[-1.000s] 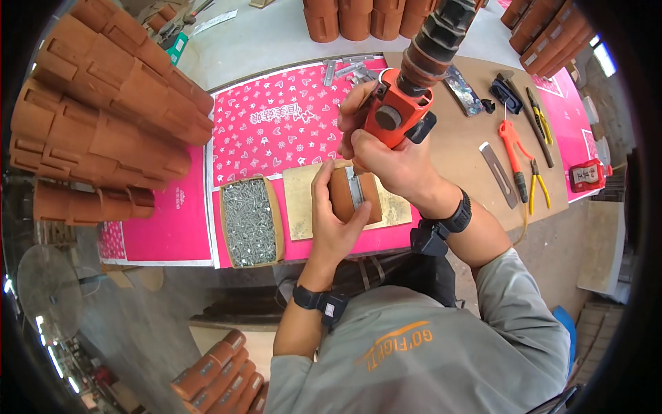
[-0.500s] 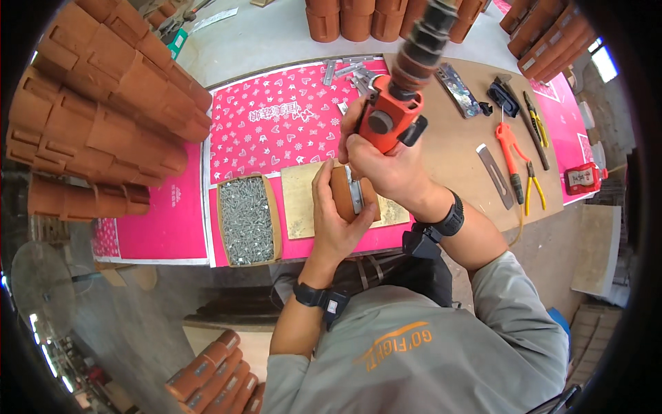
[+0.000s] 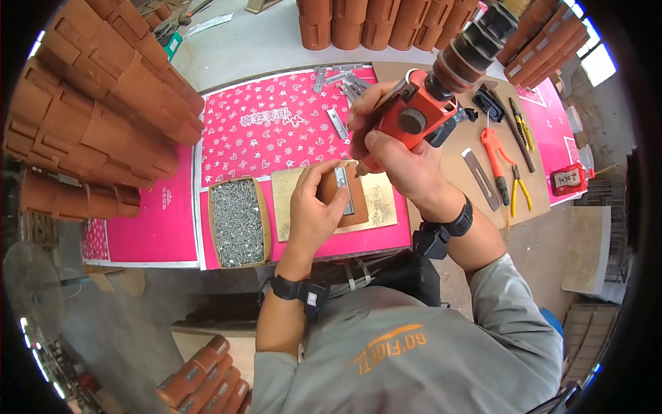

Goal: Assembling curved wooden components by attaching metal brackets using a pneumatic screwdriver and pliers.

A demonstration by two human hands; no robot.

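My left hand (image 3: 312, 215) is closed around the edge of a reddish-brown block (image 3: 356, 219), its thumb lying against a narrow metal strip (image 3: 348, 199) on the block's top. Beneath it lies a pale wooden board (image 3: 383, 200). My right hand (image 3: 405, 165) is wrapped around a red power drill (image 3: 407, 119) with a dark ribbed body that slants up to the right. The drill's lower tip is just right of the strip's far end and looks apart from it.
An open box of screws (image 3: 238, 219) stands left of the board. Loose metal strips (image 3: 338, 124) lie farther back. Pliers (image 3: 522, 188), a red-handled tool (image 3: 496, 155) and a flat blade (image 3: 480, 178) lie to the right. Stacked reddish-brown pieces (image 3: 103, 103) rise at the left.
The drill has swung right and tilts more, uncovering the strip's far end. My left hand still holds the block, which has turned slightly.
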